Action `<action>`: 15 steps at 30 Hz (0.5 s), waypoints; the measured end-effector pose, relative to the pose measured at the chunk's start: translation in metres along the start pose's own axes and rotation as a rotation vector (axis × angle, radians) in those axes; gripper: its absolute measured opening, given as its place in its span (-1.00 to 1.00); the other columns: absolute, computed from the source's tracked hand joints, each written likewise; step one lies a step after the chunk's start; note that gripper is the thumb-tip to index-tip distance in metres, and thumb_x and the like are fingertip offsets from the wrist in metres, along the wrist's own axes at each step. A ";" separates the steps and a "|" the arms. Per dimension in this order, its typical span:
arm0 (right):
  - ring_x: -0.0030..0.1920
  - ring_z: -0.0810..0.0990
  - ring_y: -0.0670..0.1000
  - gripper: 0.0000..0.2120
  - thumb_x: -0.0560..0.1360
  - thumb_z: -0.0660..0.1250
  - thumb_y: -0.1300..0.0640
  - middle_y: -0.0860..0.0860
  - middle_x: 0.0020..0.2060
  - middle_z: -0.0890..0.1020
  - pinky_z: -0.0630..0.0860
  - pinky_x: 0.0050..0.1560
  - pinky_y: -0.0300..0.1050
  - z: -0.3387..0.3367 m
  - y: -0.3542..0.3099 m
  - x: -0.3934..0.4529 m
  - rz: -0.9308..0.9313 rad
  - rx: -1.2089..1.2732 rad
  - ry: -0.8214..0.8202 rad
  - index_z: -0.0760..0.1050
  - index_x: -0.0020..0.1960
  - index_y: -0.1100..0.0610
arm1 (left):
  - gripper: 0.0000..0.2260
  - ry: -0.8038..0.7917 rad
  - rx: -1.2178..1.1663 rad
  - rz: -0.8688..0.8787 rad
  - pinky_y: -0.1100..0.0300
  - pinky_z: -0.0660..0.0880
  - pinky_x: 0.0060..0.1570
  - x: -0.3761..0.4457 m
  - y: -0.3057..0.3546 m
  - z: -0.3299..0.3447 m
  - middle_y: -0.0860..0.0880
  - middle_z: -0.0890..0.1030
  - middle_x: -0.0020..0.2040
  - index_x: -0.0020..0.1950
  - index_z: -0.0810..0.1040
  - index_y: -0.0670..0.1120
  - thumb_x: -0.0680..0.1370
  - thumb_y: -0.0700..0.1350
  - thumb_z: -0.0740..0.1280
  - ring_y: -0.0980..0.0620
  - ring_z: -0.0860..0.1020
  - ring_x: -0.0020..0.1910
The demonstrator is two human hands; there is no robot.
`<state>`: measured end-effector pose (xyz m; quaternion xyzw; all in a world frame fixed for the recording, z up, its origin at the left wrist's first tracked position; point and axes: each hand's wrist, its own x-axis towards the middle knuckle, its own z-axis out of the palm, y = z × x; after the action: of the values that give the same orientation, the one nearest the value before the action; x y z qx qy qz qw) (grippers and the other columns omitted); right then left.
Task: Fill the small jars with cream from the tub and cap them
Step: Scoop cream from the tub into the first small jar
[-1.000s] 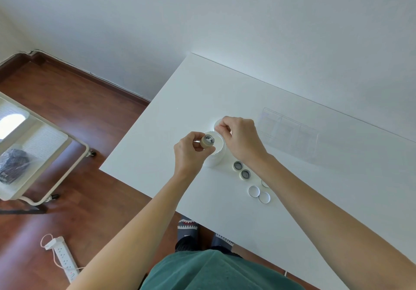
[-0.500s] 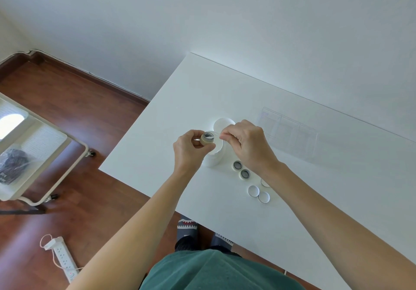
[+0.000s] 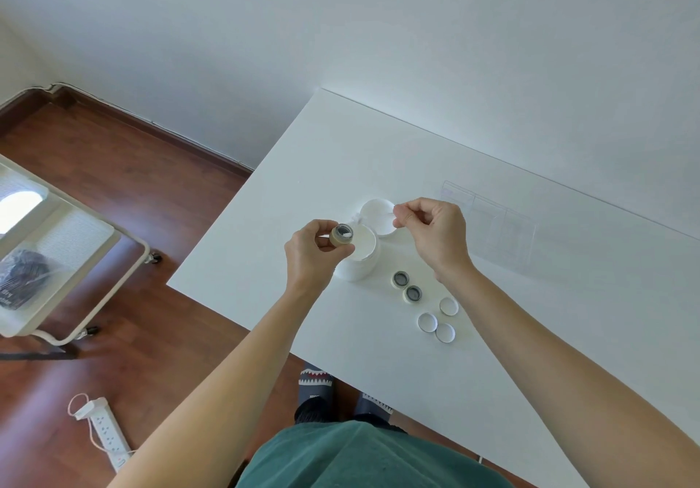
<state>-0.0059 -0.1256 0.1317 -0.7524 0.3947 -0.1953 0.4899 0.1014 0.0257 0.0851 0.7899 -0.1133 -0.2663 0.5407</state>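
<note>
My left hand [image 3: 312,254] pinches a small open jar [image 3: 341,235] tilted over the white cream tub [image 3: 358,256]; a dab of white cream shows inside the jar. My right hand [image 3: 435,232] pinches a thin white spatula [image 3: 375,215] that points left across the tub's lid [image 3: 378,215], which lies flat behind the tub. Two more small open jars [image 3: 400,279] [image 3: 413,293] stand on the white table [image 3: 492,355] right of the tub. Three white caps [image 3: 449,306] [image 3: 427,322] [image 3: 445,332] lie just in front of them.
A clear plastic organizer box [image 3: 488,222] sits behind my right hand. The table's left edge drops to a wooden floor with a white cart [image 3: 57,260] and a power strip [image 3: 108,434].
My right hand has drawn the spatula back from the held jar, moving right and away over the lid. The left hand keeps the jar over the tub, now with cream in it.
</note>
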 end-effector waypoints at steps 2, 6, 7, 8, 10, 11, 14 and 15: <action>-0.46 0.50 -0.25 -0.84 0.50 0.39 0.09 0.00 -0.30 0.71 0.42 -0.14 -0.27 0.002 0.006 0.005 0.155 0.133 0.004 0.63 -0.19 0.15 | -0.71 0.001 -0.006 -0.006 0.45 0.47 -0.33 -0.001 -0.003 -0.002 0.08 0.69 -0.23 -0.03 0.63 0.02 0.35 -0.25 0.57 0.28 0.61 -0.35; -0.44 0.54 -0.29 -0.86 0.49 0.39 0.12 -0.02 -0.32 0.70 0.41 -0.21 -0.35 0.009 0.017 0.010 0.152 -0.002 0.015 0.62 -0.23 0.12 | -0.71 0.023 -0.020 -0.020 0.43 0.47 -0.34 -0.003 -0.008 -0.009 0.08 0.70 -0.24 -0.04 0.63 0.04 0.35 -0.25 0.57 0.25 0.62 -0.33; -0.40 0.57 -0.29 -0.86 0.49 0.38 0.15 -0.02 -0.32 0.70 0.41 -0.26 -0.41 0.012 0.016 0.009 0.098 -0.091 -0.012 0.62 -0.23 0.13 | -0.71 0.031 -0.025 -0.024 0.43 0.47 -0.35 -0.004 -0.010 -0.011 0.08 0.70 -0.24 -0.04 0.63 0.04 0.35 -0.25 0.56 0.25 0.62 -0.34; -0.34 0.60 -0.25 -0.87 0.48 0.37 0.20 -0.01 -0.32 0.69 0.43 -0.28 -0.44 0.016 0.017 0.009 0.048 -0.168 -0.050 0.63 -0.23 0.17 | -0.72 0.037 -0.028 -0.027 0.43 0.46 -0.37 -0.005 -0.011 -0.013 0.08 0.69 -0.25 -0.05 0.63 0.04 0.35 -0.25 0.56 0.26 0.61 -0.36; -0.20 0.66 -0.03 -0.86 0.49 0.32 0.27 0.06 -0.29 0.69 0.55 -0.19 -0.28 0.025 0.019 0.010 -0.032 -0.302 -0.133 0.61 -0.20 0.26 | -0.71 0.049 -0.028 -0.028 0.43 0.45 -0.39 -0.006 -0.013 -0.016 0.09 0.69 -0.27 -0.08 0.62 0.07 0.35 -0.25 0.56 0.27 0.59 -0.38; -0.17 0.65 0.07 -0.85 0.51 0.30 0.27 0.10 -0.27 0.68 0.58 -0.15 -0.12 0.030 0.020 0.011 -0.067 -0.369 -0.170 0.60 -0.18 0.28 | -0.71 0.054 -0.027 -0.026 0.43 0.44 -0.40 -0.007 -0.014 -0.018 0.09 0.69 -0.27 -0.09 0.61 0.08 0.35 -0.25 0.56 0.27 0.58 -0.39; -0.13 0.57 0.14 -0.81 0.57 0.26 0.18 0.13 -0.23 0.65 0.50 -0.19 -0.04 0.045 0.020 0.014 -0.207 -0.583 -0.212 0.59 -0.11 0.25 | -0.71 0.054 -0.023 -0.029 0.42 0.42 -0.43 -0.008 -0.016 -0.021 0.09 0.68 -0.28 -0.10 0.61 0.09 0.35 -0.25 0.57 0.26 0.56 -0.41; -0.09 0.54 0.12 -0.80 0.59 0.24 0.17 0.12 -0.20 0.64 0.47 -0.20 -0.06 0.049 0.019 0.015 -0.248 -0.642 -0.211 0.59 -0.08 0.24 | -0.71 0.054 -0.022 -0.032 0.42 0.42 -0.43 -0.008 -0.017 -0.022 0.09 0.68 -0.28 -0.10 0.61 0.09 0.35 -0.25 0.57 0.26 0.57 -0.40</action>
<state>0.0287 -0.1129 0.0913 -0.9260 0.2892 -0.0407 0.2394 0.1050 0.0536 0.0785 0.7926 -0.0832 -0.2549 0.5476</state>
